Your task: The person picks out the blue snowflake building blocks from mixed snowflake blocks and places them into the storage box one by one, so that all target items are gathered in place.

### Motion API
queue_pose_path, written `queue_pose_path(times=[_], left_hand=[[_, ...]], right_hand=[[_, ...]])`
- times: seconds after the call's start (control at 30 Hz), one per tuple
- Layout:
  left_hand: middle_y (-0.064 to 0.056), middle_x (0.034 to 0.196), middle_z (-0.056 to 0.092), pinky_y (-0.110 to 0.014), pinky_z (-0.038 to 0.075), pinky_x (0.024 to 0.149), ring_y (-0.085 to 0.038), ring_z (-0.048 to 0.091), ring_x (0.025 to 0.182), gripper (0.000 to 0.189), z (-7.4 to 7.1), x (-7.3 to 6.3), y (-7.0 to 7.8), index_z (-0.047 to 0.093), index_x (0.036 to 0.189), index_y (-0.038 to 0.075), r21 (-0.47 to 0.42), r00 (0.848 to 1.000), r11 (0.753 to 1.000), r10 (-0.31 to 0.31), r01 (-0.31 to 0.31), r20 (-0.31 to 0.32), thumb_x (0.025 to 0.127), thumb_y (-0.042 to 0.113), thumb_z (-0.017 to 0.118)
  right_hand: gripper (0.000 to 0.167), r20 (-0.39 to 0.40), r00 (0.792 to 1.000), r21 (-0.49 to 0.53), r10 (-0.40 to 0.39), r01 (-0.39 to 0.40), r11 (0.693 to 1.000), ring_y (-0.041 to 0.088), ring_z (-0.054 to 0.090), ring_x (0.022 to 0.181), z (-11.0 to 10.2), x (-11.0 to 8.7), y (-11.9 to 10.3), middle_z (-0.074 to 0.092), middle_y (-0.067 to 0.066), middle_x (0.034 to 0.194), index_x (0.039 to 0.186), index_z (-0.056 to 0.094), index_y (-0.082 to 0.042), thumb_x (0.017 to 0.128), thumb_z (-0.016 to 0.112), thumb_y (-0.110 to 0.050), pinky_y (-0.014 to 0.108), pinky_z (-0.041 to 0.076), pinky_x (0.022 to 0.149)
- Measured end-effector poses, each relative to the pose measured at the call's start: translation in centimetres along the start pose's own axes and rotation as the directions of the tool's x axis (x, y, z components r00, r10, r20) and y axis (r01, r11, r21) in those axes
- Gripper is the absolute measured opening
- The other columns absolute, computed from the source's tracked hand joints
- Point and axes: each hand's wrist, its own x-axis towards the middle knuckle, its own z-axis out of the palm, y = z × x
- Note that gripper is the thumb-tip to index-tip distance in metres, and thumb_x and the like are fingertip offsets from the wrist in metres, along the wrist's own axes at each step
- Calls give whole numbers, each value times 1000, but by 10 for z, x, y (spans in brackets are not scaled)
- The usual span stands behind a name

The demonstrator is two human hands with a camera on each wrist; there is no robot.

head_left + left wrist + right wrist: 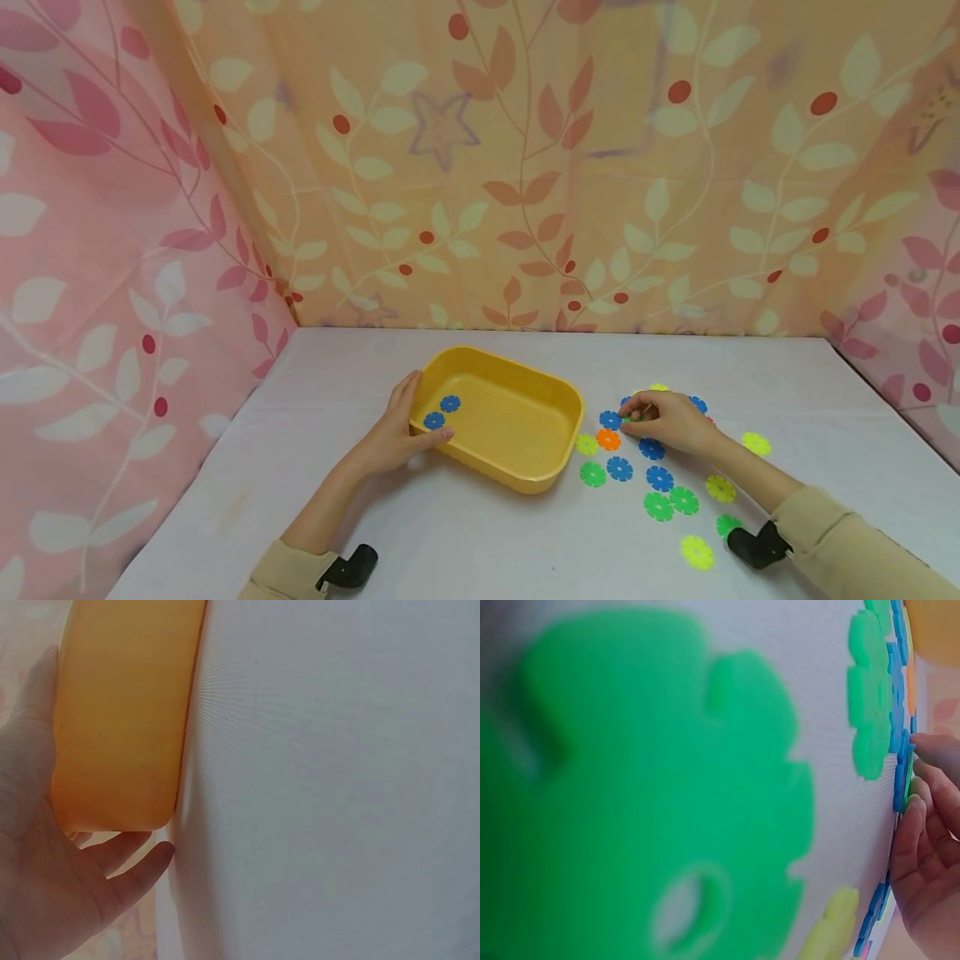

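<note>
One yellow basin (551, 417), mid-table on a white cover (480, 550). Contents: two blue discs (450, 403), at its left end. One left hand (392, 435): grips the basin's left end, thumb over the near rim. One right hand (671, 422): right of the basin, fingers bent, thumb and fingertips at a green disc (628, 420); cannot tell whether pinched. Assorted notched discs, loose, right of the basin and about the right hand, including one orange disc (608, 439). One yellow disc (697, 552), nearest of the scatter. One leaf-patterned curtain (517, 167), far side.
</note>
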Motion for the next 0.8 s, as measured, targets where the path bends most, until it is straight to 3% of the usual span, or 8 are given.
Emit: queue_pose_path(times=[0.8], left_hand=[[-12, 161, -1, -55, 16, 114, -36, 11, 146, 113, -1, -2, 6, -1, 157, 8, -1, 1000, 1000, -30, 30, 4, 83, 47, 75]], right_hand=[[19, -21, 1000, -14, 5, -5, 1000, 18, 49, 77, 1, -1, -1, 54, -2, 76, 94, 72, -15, 85, 77, -31, 24, 38, 62]])
